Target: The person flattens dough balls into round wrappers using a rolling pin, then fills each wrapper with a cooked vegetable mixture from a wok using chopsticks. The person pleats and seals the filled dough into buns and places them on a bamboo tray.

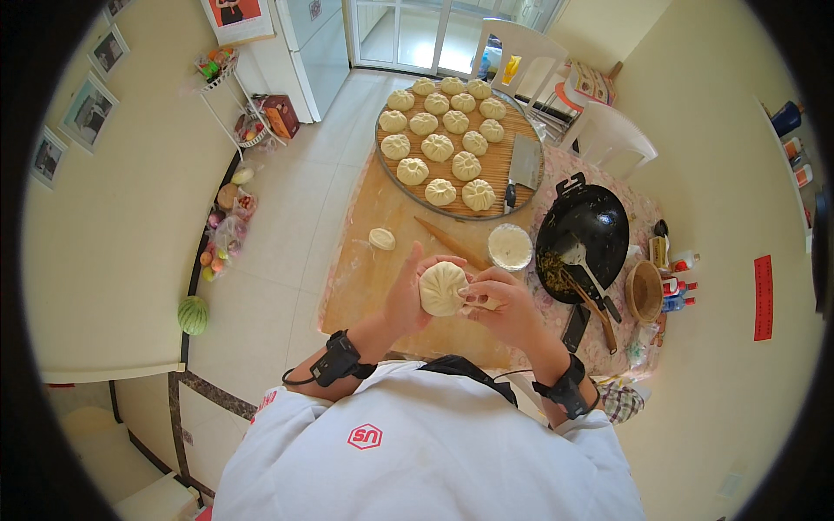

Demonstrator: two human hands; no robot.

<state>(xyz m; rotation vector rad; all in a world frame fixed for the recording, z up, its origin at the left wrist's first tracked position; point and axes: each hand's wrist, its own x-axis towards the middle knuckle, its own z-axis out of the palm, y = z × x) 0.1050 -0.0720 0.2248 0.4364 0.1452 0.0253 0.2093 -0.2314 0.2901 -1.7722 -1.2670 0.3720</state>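
Observation:
A round pleated dough bun (442, 289) rests in my left hand (405, 294), which cups it from the left and below. On its right side, the fingertips of my right hand (505, 305) are pinched together at the bun's edge. Both hands are above a wooden board (365, 306). A small flattened piece of dough (382, 239) lies on the board beyond my left hand. Just past the bun, a tapered wooden rolling pin (449, 241) lies at a slant, and a bowl of white flour (510, 247) stands at its right.
Several pleated buns sit on a round slatted tray (449, 166) at the back, beside a cleaver (523, 163). A black wok (586, 221) with some chopped filling, a spatula (589, 270), a phone (576, 329) and a wicker basket (644, 292) stand at the right.

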